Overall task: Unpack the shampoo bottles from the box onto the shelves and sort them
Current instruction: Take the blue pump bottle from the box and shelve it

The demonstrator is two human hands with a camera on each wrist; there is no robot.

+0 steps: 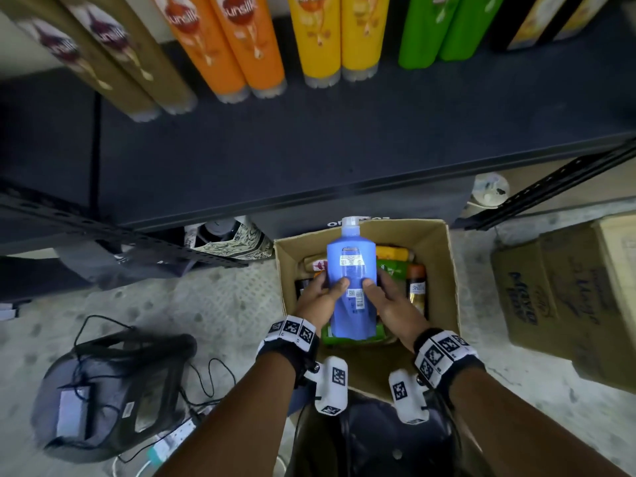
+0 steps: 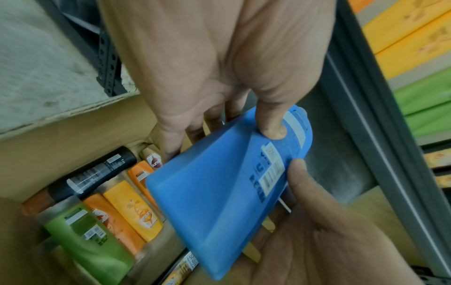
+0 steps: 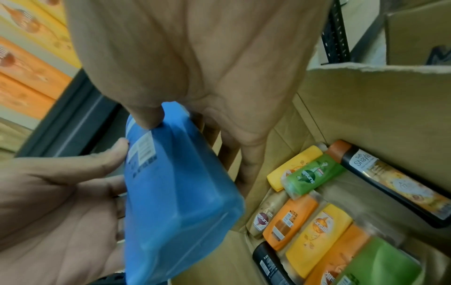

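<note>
A large blue shampoo bottle (image 1: 351,266) with a white cap hangs over the open cardboard box (image 1: 447,266), its back label facing up. My left hand (image 1: 325,289) grips its left side and my right hand (image 1: 380,292) its right side, thumbs on the label face and fingers underneath. The left wrist view shows the blue bottle (image 2: 219,202) from its base, as does the right wrist view (image 3: 175,192). Several green, orange, yellow, brown and black bottles (image 3: 314,237) lie in the box. On the dark shelf (image 1: 309,149) stand pairs of brown, orange (image 1: 241,46), yellow and green bottles.
A closed cardboard box (image 1: 568,297) sits on the floor to the right. A dark helmet-like object with cables (image 1: 110,390) lies at the left. Perforated shelf uprights (image 1: 137,239) flank the box. The front of the shelf is bare.
</note>
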